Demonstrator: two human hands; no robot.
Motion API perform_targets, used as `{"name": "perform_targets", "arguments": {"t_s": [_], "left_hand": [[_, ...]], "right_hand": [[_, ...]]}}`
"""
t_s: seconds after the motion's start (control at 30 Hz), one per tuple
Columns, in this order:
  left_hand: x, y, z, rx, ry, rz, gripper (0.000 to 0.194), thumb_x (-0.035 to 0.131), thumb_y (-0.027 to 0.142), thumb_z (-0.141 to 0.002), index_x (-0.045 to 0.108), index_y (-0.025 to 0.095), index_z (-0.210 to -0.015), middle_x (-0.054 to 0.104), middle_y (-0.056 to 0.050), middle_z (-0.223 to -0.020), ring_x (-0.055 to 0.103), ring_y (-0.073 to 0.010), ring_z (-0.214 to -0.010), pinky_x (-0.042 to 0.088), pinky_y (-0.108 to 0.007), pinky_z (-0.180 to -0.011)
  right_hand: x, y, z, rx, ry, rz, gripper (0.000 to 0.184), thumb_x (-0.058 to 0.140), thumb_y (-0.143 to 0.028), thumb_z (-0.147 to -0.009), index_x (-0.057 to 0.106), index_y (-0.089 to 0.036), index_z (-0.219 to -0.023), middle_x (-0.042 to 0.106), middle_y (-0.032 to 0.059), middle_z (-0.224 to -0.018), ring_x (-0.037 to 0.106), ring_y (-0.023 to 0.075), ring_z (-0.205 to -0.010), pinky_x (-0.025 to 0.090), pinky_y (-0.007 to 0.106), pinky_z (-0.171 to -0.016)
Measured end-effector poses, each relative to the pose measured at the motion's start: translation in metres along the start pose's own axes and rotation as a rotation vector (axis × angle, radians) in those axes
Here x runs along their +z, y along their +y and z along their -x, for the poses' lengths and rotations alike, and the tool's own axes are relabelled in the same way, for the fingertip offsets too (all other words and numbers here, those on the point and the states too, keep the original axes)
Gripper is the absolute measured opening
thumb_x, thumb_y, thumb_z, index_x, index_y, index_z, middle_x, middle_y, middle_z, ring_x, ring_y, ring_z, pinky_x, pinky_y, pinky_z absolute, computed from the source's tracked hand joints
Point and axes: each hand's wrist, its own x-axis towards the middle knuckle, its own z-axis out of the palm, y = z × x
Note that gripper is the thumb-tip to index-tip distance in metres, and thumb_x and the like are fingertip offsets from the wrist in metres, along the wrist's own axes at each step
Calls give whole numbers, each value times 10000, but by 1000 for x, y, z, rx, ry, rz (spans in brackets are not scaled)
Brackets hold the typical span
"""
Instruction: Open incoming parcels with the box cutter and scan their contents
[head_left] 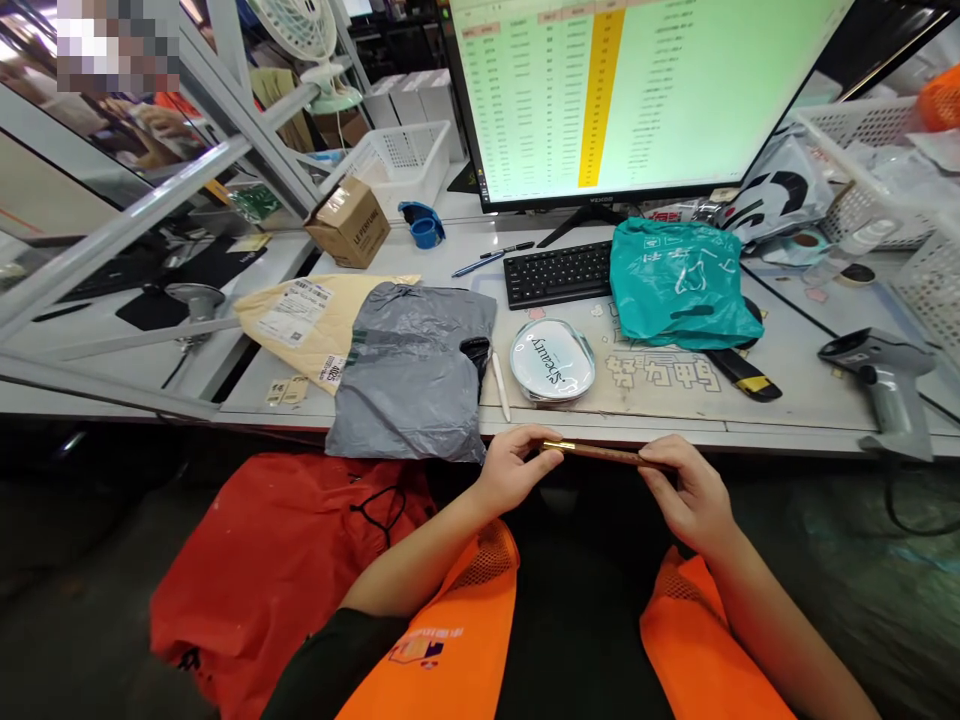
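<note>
A slim brown strip with a gold-coloured end (606,454) is stretched level between my two hands, just off the desk's front edge; its exact kind I cannot make out. My left hand (519,468) pinches the gold end between thumb and fingers. The other, darker end is gripped by my right hand (691,490), whose fingers partly cover it. Just beyond them on the desk lies a round pale case with "beauty" lettering (552,360). A white pen (500,386) rests beside it, next to a grey plastic mailing bag (412,370).
Behind are a keyboard (559,274), a teal plastic bag (681,285) and a monitor (637,90). A yellow-handled cutter (750,380) and a barcode scanner (885,385) lie right. A padded envelope (292,315) and a perfume carton (349,225) sit left. A red bag (277,580) is below.
</note>
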Motion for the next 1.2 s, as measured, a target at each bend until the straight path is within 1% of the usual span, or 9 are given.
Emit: {"name": "perform_targets", "arguments": {"t_s": [0.17,0.37,0.5,0.63,0.73,0.87,0.97,1.07,1.2], "left_hand": [[-5,4,-5,69,-51,-90,271,774,443,-851,809,194,-949,775,-97,-898,718,-206,-825,569,-317,-814],[-4,2,-8,158,-93,-131,246,733,433,-896,803,202,-945,773,-93,-870,716,-202,-783,568,-321,-790],[-4,-5,-7,205,-100,-119,243,713,421,-912,795,194,-936,764,-88,-836,707,-190,-745,561,-304,-755],[-8,-4,-7,317,-98,-141,181,696,346,-937,779,186,-951,769,-95,-859,724,-192,-788,570,-305,-772],[-11,-1,-10,430,-98,-171,148,691,310,-946,758,181,-976,770,-91,-879,730,-183,-808,582,-300,-776],[-14,2,-14,536,-43,-195,138,733,293,-922,736,184,-1006,762,-72,-892,727,-168,-813,583,-275,-761],[-15,6,-14,554,-57,-243,153,751,297,-911,737,188,-1018,766,-66,-905,731,-164,-824,582,-266,-769],[-17,9,-14,545,-67,-270,141,737,309,-923,742,189,-996,768,-63,-886,734,-165,-807,584,-270,-763],[-17,9,-12,511,-76,-310,166,732,344,-924,745,182,-962,765,-67,-859,727,-167,-775,585,-274,-747]], "right_hand": [[0,-3,-3,-59,-8,25,216,621,-119,-944,626,-254,-1113,682,50,-946,678,207,-872,575,357,-752],[2,-8,-6,-57,-62,95,125,607,-160,-965,637,-236,-1059,706,37,-867,697,189,-771,569,309,-672],[3,-15,-8,0,-57,131,47,619,-212,-968,657,-223,-993,730,40,-837,708,180,-715,566,282,-625],[5,-18,-9,76,-40,115,74,615,-264,-971,667,-215,-953,735,45,-815,703,180,-671,567,279,-587],[8,-17,-10,15,-21,77,43,639,-232,-955,673,-228,-981,736,44,-840,719,194,-731,594,300,-639],[11,-15,-9,-45,22,21,188,701,-159,-907,670,-259,-1063,740,38,-908,730,199,-816,616,309,-720],[15,-14,-6,64,60,-83,240,744,-178,-887,656,-266,-1092,744,36,-935,743,201,-815,627,311,-720],[18,-15,-4,218,110,-298,169,741,-239,-911,641,-258,-1046,756,35,-935,752,189,-742,637,312,-682],[22,-14,-5,352,172,-452,149,756,-323,-912,655,-244,-986,758,23,-830,746,178,-677,620,283,-631]]}}
